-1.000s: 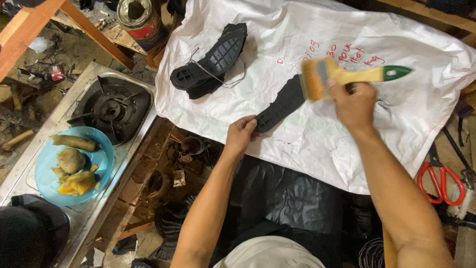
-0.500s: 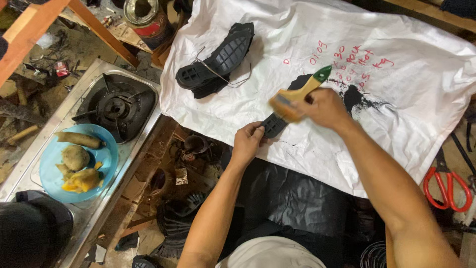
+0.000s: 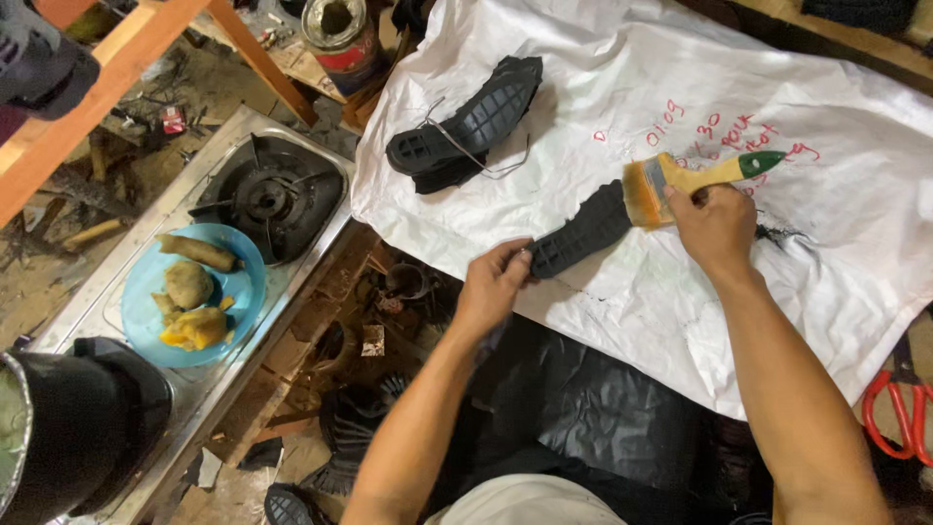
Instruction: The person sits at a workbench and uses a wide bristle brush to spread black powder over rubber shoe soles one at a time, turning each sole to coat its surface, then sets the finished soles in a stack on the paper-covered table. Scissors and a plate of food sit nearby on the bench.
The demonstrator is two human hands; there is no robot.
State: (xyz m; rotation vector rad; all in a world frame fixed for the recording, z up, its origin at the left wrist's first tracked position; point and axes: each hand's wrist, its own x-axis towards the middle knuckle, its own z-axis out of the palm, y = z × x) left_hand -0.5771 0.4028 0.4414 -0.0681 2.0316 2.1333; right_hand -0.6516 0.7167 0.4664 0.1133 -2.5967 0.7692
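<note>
My left hand (image 3: 494, 284) pinches the near end of a black ribbed shoe sole (image 3: 583, 229) lying on a white sheet (image 3: 622, 87). A flat paintbrush (image 3: 680, 181) with a wooden handle and green tip is gripped in my right hand (image 3: 714, 228); its bristles rest on the sole's far end. Two more black soles (image 3: 471, 126), stacked with a thin wire over them, lie further up the sheet to the left.
A metal gas stove (image 3: 267, 199) stands at left with a blue plate (image 3: 146, 282) of food and a black pot (image 3: 68, 428). A tin can (image 3: 340, 34) sits at the top. Red scissors (image 3: 899, 413) lie at the right edge. Clutter covers the floor below.
The brush swept down toward the sole's near end, then back up to its far end. My left hand has stayed on the sole's near end.
</note>
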